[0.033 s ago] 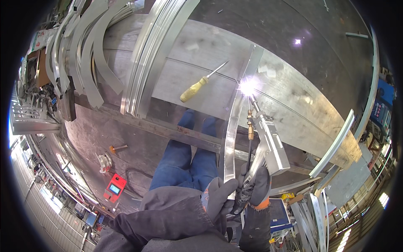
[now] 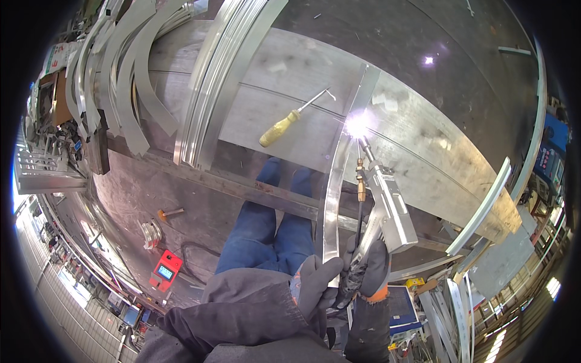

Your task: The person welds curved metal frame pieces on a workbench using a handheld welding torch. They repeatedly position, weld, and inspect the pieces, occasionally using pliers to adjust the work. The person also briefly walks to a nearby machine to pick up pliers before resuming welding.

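My right hand, in a dark glove, is wrapped round the handle of a silver welding gun. The gun's nozzle meets a glaring white-violet light, which hides the spot it touches. That light falls on a long, narrow metal strip lying across a broad metal sheet. At the strip's near end, my left hand, gloved in dark grey, is closed on it, close beside the gun's handle. Left of the light, a screwdriver with a yellowish handle rests on the sheet.
Bundled straight metal profiles cross the sheet on the left, with curved strips beyond them. A red device with a lit display and a hammer lie lower left. A pale curved strip sits at the right.
A short, pale bent streak now shows at the screwdriver's tip. My hands, the welding gun and the metal strip hold the same places.
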Available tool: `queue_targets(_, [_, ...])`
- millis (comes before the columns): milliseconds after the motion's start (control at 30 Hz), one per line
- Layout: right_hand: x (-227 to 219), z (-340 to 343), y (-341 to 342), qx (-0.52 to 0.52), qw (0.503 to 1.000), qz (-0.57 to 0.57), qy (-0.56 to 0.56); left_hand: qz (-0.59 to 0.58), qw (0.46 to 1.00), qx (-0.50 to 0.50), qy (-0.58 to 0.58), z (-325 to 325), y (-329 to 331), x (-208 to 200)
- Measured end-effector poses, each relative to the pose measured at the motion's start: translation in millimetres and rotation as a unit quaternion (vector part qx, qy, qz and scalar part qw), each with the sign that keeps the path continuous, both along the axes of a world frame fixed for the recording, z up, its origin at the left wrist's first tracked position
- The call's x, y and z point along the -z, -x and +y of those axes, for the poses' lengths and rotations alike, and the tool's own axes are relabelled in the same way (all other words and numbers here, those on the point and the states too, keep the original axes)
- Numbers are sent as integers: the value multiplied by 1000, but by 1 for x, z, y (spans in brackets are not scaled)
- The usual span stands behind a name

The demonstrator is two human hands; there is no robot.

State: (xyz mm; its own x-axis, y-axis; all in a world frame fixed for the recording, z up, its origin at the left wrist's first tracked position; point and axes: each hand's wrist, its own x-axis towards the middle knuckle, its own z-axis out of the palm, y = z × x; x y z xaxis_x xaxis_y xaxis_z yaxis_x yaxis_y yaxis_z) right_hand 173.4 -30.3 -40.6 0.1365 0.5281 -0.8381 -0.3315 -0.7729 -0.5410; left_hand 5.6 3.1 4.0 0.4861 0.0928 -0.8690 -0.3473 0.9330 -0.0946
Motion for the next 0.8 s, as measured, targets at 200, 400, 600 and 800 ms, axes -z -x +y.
queue_targets(200, [3, -21, -14, 32, 996, 78, 2, 19, 1000, 17, 0, 0, 0, -4])
queue_targets(400, [11, -35, -19, -26, 1000, -14, 7, 89, 971, 108, -195, -9, 3, -3])
queue_targets(600, [-12, -13, -1, 19, 1000, 10, 8, 46, 951, 160, -261, -9, 7, 0])
queue_targets(800, [-12, -13, 1, 3, 1000, -10, -2, 63, 993, 62, -75, -6, -5, -3])
